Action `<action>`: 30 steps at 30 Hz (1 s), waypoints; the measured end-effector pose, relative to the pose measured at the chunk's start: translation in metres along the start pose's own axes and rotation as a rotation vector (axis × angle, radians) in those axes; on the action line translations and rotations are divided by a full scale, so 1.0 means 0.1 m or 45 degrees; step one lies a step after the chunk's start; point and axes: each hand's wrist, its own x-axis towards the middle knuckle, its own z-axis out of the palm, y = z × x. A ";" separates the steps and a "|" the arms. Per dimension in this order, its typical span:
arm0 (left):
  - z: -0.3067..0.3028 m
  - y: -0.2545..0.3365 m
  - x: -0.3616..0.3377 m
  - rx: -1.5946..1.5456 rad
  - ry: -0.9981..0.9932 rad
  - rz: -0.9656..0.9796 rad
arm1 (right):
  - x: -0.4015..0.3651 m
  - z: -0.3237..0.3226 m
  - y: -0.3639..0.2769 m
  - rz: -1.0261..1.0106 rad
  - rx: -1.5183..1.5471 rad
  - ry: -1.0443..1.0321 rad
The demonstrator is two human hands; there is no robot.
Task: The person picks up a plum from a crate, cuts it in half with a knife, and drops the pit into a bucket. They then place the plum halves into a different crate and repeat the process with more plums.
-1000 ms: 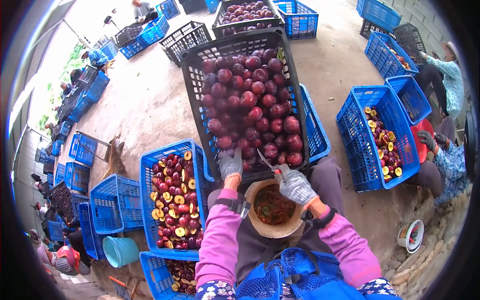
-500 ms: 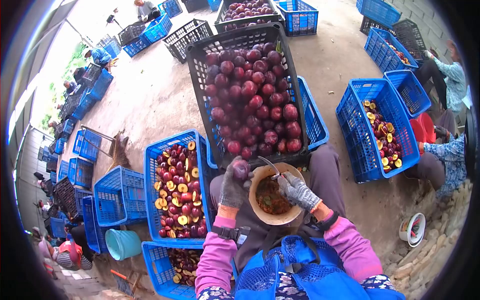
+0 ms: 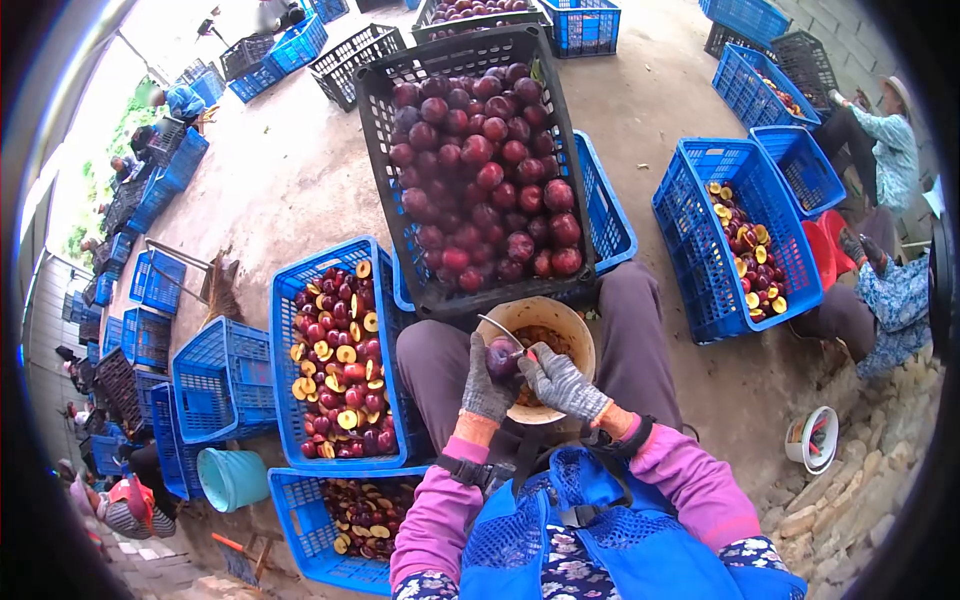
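My left hand (image 3: 487,387), in a grey knit glove, is closed around a dark purple plum (image 3: 502,360). My right hand (image 3: 565,382), gloved alike, grips a small knife with a thin curved blade (image 3: 497,326). The blade is against or right over the top of the plum; contact is hard to make out. Beneath both hands a cream bucket (image 3: 577,330) with brownish pulp in it sits between my knees. A black crate (image 3: 372,190) heaped with whole plums leans just beyond the bucket.
At my left stands a blue crate (image 3: 283,400) of halved plums, with another blue crate (image 3: 300,545) nearer me. A pale blue bucket (image 3: 232,480) is farther left. To the right are a blue crate (image 3: 690,250), co-workers and a white bucket (image 3: 813,440) beside stones.
My hands have come together: the right hand moved left with the knife to the plum. The plum sits slightly lower and farther right, and the whole view has shifted a little.
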 end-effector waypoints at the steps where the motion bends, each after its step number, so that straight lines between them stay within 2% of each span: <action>1: 0.04 -0.03 -0.02 -0.004 0.002 -0.007 | 0.00 0.02 0.00 0.110 0.041 -0.014; 2: 0.14 -0.04 -0.06 -0.033 0.039 0.017 | -0.02 0.06 0.08 0.117 0.037 -0.016; 4: 0.20 -0.06 -0.08 -0.066 0.079 0.035 | -0.04 0.11 0.18 -0.107 -0.263 -0.076; 5: 0.21 -0.07 -0.08 -0.061 0.112 0.061 | -0.03 0.13 0.17 0.034 -0.104 -0.058; 6: 0.20 -0.07 -0.07 -0.055 0.145 0.088 | -0.02 0.12 0.16 0.038 -0.105 -0.061; 7: 0.12 -0.09 -0.01 -0.058 0.150 0.084 | -0.01 0.10 0.12 0.155 -0.068 -0.109; 8: 0.01 -0.11 0.09 -0.073 0.109 0.081 | 0.00 0.10 0.10 0.271 -0.031 -0.158; 9: -0.10 -0.14 0.19 -0.089 0.069 0.079 | -0.02 0.14 0.19 0.275 -0.031 -0.162; 11: -0.14 -0.17 0.25 -0.078 0.066 0.112 | -0.03 0.21 0.34 -0.025 -0.250 -0.173; 15: -0.04 -0.18 0.18 -0.005 0.107 0.115 | -0.06 0.27 0.44 0.082 -0.312 -0.238; 17: 0.05 -0.20 0.13 -0.003 0.134 0.169 | -0.08 0.29 0.45 -0.240 -0.653 -0.132; 18: 0.07 -0.20 0.14 0.003 0.156 0.228 | -0.07 0.33 0.46 -0.229 -0.655 -0.140; 20: -0.01 -0.24 0.23 0.005 0.227 0.278 | -0.01 0.38 0.30 0.361 -0.282 -0.078; 21: -0.06 -0.24 0.30 0.011 0.286 0.342 | 0.01 0.39 0.31 0.213 -0.327 -0.051; 24: -0.29 -0.27 0.53 0.151 0.389 0.404 | 0.05 0.40 0.28 0.383 -0.395 -0.198; 25: -0.29 -0.27 0.53 0.195 0.425 0.436 | 0.03 0.35 0.22 0.104 -0.525 -0.127; 30: -0.38 -0.30 0.55 0.217 0.413 0.512 | -0.04 0.58 0.55 0.077 -0.513 -0.170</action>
